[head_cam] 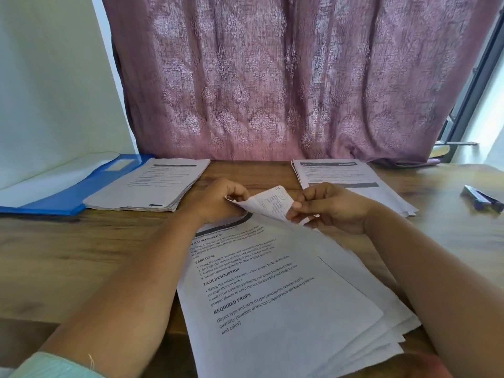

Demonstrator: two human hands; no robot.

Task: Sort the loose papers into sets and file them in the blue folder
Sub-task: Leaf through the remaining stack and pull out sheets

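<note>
1. Biggest thing on the table (68, 257): the loose pile of papers (286, 309), fanned out right under and between both forearms. It looks unsorted, so I'd say plenty of the work is left.

2. Next, the blue folder (54, 199), lying open well off to the left of the left hand. One white sheet shows inside it; beyond that I can't tell what it holds, so filing seems barely begun, if at all.

3. A thick stack (148, 184), squared up, sits just beyond and left of the left hand, partly overlapping the folder. That reads as one finished or growing set.

4. A thinner stack (351, 181) lies beyond and right of the right hand, a second set.

5. The folded top corner (268, 204) of the uppermost sheet is lifted between the two hands.

6. Left hand (218, 203) is curled, fingers pinching that corner's left edge. Right hand (327, 207) pinches its right edge with fingertips. My guess: checking the page number to pick a set.

7. A stapler-like tool (481, 201) rests well right of the right hand, untouched.
</note>
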